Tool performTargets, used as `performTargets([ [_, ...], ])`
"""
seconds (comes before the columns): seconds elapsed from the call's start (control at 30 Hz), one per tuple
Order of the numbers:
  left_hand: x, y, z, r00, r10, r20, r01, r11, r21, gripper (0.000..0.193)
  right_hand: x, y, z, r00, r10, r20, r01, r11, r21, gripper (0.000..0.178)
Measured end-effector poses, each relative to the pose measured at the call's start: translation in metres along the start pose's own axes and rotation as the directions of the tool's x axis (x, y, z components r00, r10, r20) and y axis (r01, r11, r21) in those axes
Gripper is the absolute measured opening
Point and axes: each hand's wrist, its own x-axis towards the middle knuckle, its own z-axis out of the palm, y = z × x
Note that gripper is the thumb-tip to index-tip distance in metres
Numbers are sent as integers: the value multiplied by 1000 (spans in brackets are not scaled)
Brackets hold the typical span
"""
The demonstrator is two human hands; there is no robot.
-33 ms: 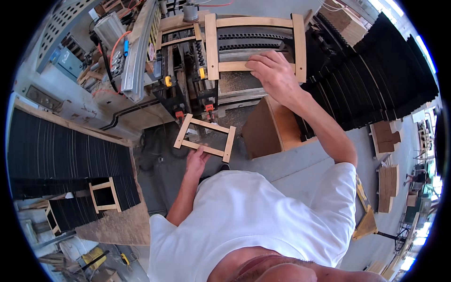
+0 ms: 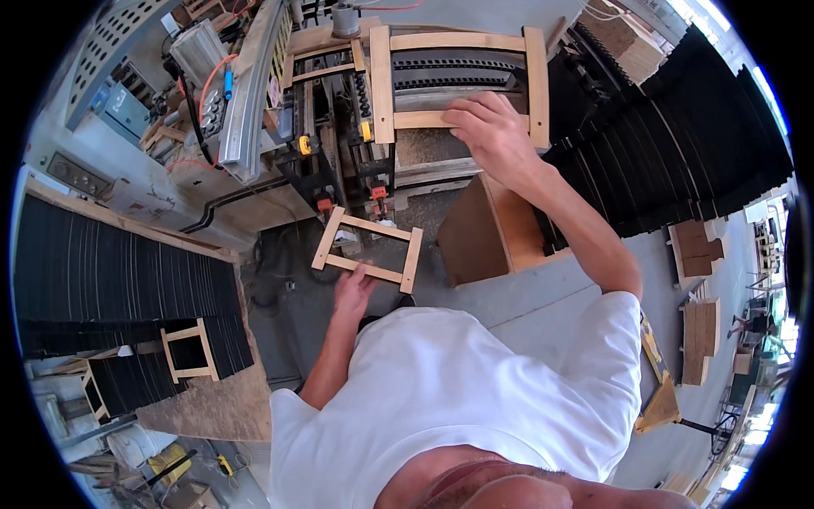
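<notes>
Left hand (image 2: pixel 354 291) grips a small frame (image 2: pixel 377 226) just off centre toward nine o'clock; right hand (image 2: pixel 492 136) grasps a larger frame (image 2: pixel 383 81) toward one o'clock.

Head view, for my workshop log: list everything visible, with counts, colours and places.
near frame: 1, pale wood, centre
far frame: 1, pale wood, upper centre
other frames: at least 3, pale wood, upper centre and lower left
black stacks: at least 3, black, left, lower left, right
yellow machine parts: 2, yellow, upper centre
brown box: 1, brown, centre
bucket: 1, white, lower left
remaining clutter: too small to count
left hand: 1, on near frame
right hand: 1, on far frame
shirt: 1, white, lower centre
</notes>
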Motion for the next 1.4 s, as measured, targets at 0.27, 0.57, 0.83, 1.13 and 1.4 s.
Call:
performTargets([
  [0.27,-11,14,-47,993,-2,-118,-2,999,-40,28,5,12,62,999,37,-14,-36,997,71,30],
  [0.57,16,53,-32,1000,-1,1,1,999,36,33,3,7,90,990,133,42,-135,990,42,25],
  [0.83,12,62,-28,981,52,186,-41,997,-60,26,-13,-3,104,977,209,49,-211,977,34,24],
  [1.13,15,65,-35,981,34,190,-17,996,-91,26,-15,-3,116,957,265,114,-270,962,29,20],
  [1.4,13,71,-30,982,12,186,6,995,-97,24,-18,-2,117,947,299,119,-306,951,45,23],
])
